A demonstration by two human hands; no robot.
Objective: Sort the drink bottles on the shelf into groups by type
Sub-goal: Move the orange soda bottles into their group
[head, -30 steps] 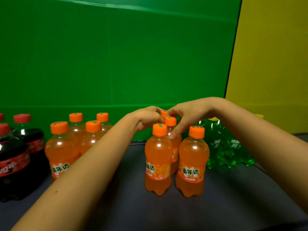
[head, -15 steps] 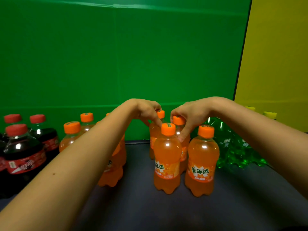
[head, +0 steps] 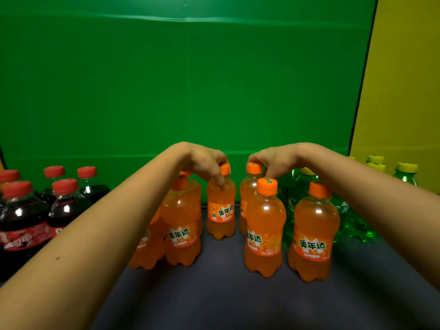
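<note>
Centre frame, shelf (head: 226, 294): my left hand (head: 204, 160) grips one orange bottle (head: 221, 210) by the neck, right hand (head: 273, 160) pinches another's cap (head: 253, 168). Since a second ago they've parted; left bottle nears the left orange cluster (head: 181, 225).

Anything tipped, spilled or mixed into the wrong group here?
Nothing stands out. Cola bottles, orange soda bottles and green soda bottles stand upright in separate clusters, no spill visible. Left hand and right hand each grip an orange bottle's neck.
</note>
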